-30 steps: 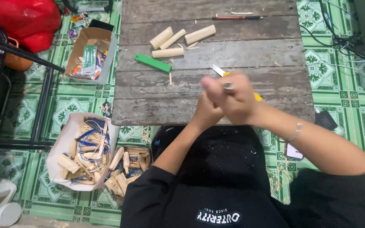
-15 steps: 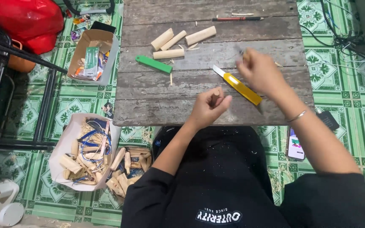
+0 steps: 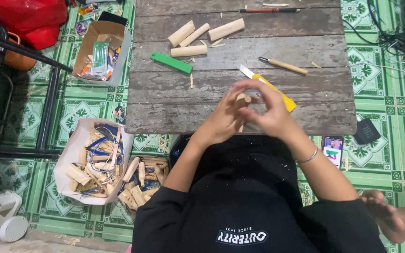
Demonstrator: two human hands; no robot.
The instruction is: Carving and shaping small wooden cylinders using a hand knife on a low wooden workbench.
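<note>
Both my hands meet over the near edge of the weathered wooden table (image 3: 165,100). My left hand (image 3: 221,121) and my right hand (image 3: 272,111), with a bracelet on its wrist, close around a small pale wooden piece (image 3: 243,99) whose end shows between the fingers. A yellow utility knife (image 3: 277,91) with its blade out lies on the table, partly under my right hand. A carving tool with a wooden handle (image 3: 284,65) lies just beyond it, touched by neither hand.
Several pale wooden cylinders (image 3: 198,36) and a green bar (image 3: 171,62) lie on the table's far left, a pencil (image 3: 268,10) at its far edge. On the floor are an open cardboard box (image 3: 97,35), a bag of wood offcuts (image 3: 87,164), a phone (image 3: 332,150) and a bare foot (image 3: 390,220).
My right hand reached out over the table to the right, left the carving tool lying there, and came back to join my left hand on the wooden piece.
</note>
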